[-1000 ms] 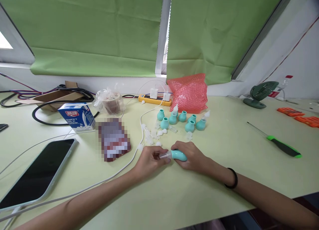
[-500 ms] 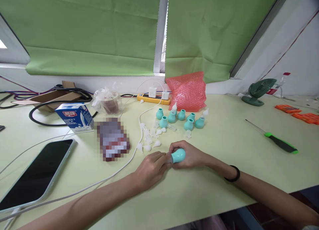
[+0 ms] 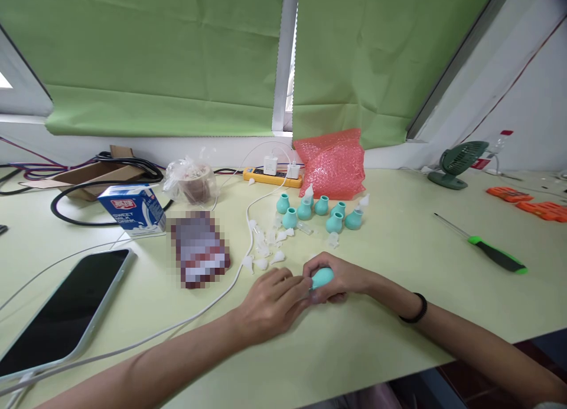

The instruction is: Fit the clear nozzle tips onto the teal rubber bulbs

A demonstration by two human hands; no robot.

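My right hand (image 3: 341, 277) is wrapped round a teal rubber bulb (image 3: 322, 276) just above the pale green table (image 3: 398, 249). My left hand (image 3: 270, 302) meets it from the left, fingers pinched at the bulb's mouth; the small clear tip seen there earlier is hidden by my fingers. Beyond the hands lie several loose clear plastic tips (image 3: 266, 243), and behind them stand several more teal bulbs (image 3: 321, 211), some with clear tips fitted.
A pink bubble-wrap bag (image 3: 334, 164) and a yellow power strip (image 3: 272, 175) lie at the back. To the left are a milk carton (image 3: 132, 211), a blurred packet (image 3: 199, 249), a phone (image 3: 66, 308) and white cables. A green-handled screwdriver (image 3: 487, 249) and a small fan (image 3: 458, 161) sit right.
The bulb was lying flat with its clear tip showing; it has turned so only its round end shows. My left fingers have closed in over its mouth and the tip is covered.
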